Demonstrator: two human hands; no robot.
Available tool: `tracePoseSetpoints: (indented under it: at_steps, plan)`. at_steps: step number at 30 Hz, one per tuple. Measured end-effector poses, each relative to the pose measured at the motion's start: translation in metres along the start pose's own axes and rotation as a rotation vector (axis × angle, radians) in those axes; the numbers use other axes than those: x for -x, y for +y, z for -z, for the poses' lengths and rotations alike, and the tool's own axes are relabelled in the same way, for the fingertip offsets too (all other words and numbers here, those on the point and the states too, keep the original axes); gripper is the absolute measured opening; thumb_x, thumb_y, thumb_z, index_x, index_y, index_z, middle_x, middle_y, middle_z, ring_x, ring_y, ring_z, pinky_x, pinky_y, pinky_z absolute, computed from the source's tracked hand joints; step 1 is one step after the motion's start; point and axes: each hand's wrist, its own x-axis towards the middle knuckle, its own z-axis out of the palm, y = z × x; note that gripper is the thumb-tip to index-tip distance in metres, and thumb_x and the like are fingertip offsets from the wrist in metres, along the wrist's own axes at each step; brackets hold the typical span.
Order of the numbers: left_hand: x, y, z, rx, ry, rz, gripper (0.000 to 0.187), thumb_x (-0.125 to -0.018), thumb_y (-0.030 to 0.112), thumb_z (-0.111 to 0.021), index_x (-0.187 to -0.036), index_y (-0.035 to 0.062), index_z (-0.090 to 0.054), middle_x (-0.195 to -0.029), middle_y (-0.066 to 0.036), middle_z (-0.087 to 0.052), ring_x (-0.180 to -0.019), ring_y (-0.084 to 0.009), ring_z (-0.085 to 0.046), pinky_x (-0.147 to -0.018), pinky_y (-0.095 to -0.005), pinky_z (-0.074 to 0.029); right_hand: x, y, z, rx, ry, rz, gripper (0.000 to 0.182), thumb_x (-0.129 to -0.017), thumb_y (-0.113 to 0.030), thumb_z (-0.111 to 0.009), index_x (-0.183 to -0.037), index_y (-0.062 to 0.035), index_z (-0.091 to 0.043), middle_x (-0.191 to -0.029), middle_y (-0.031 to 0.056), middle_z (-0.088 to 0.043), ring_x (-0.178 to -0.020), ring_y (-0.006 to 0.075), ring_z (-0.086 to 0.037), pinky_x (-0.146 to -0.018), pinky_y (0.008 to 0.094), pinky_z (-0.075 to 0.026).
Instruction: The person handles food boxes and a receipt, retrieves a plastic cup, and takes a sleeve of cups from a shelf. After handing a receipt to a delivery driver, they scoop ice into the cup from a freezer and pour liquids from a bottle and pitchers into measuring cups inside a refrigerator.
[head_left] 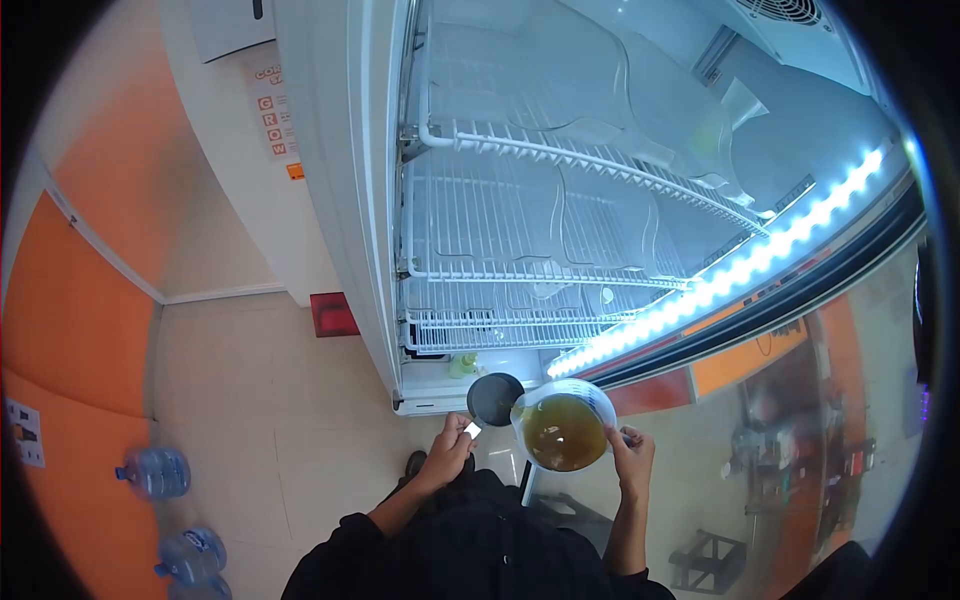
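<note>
My left hand is closed on a small dark round pan, gripping it by its short, pale handle. Beside it, almost touching, is a white pouring jug with amber-brown liquid inside. My right hand is wrapped round the jug's handle on its right side. Both vessels are held in front of the bottom of an open display fridge. A small yellow-green bottle-like thing stands on the fridge floor behind the pan.
White wire shelves fill the fridge, and a bright light strip runs along its right edge. The glass door stands open at right. Large blue water bottles lie on the floor at left, near an orange panel.
</note>
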Motion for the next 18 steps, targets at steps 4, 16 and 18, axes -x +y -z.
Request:
tracePoseSetpoints:
  at_steps: [4,16,18]
  plan:
    - [-0.003,-0.012,0.002,-0.035,0.010,0.011,0.012,-0.091,0.008,-0.039,-0.102,0.0038,-0.037,-0.080,-0.007,-0.054,-0.066,-0.0090,-0.049,-0.059,-0.0251,-0.041,0.000,-0.002,-0.003,0.013,0.022,0.020,0.041,-0.080,-0.029,-0.068,-0.058,0.0017,-0.053,-0.051,-0.0034,-0.040,-0.050,0.0043,-0.034,-0.045,0.0259,-0.025]
    - [-0.007,-0.025,0.004,-0.058,-0.015,0.040,0.014,-0.091,0.008,-0.039,-0.103,0.0018,-0.036,-0.085,-0.011,-0.054,-0.074,-0.0129,-0.056,-0.070,-0.0288,-0.047,-0.001,-0.015,-0.002,0.165,0.047,0.096,0.051,-0.078,-0.034,-0.068,-0.053,0.0039,-0.045,-0.047,0.0008,-0.029,-0.049,0.0066,-0.030,-0.043,0.0300,-0.025]
    - [-0.008,-0.025,0.002,-0.037,0.003,0.018,0.014,-0.090,0.007,-0.039,-0.103,0.0019,-0.036,-0.085,-0.010,-0.054,-0.073,-0.0125,-0.056,-0.068,-0.0285,-0.045,-0.003,-0.014,-0.001,0.229,0.042,0.118,0.050,-0.078,-0.034,-0.068,-0.054,0.0048,-0.048,-0.046,0.0041,-0.030,-0.048,0.0074,-0.031,-0.043,0.0300,-0.026]
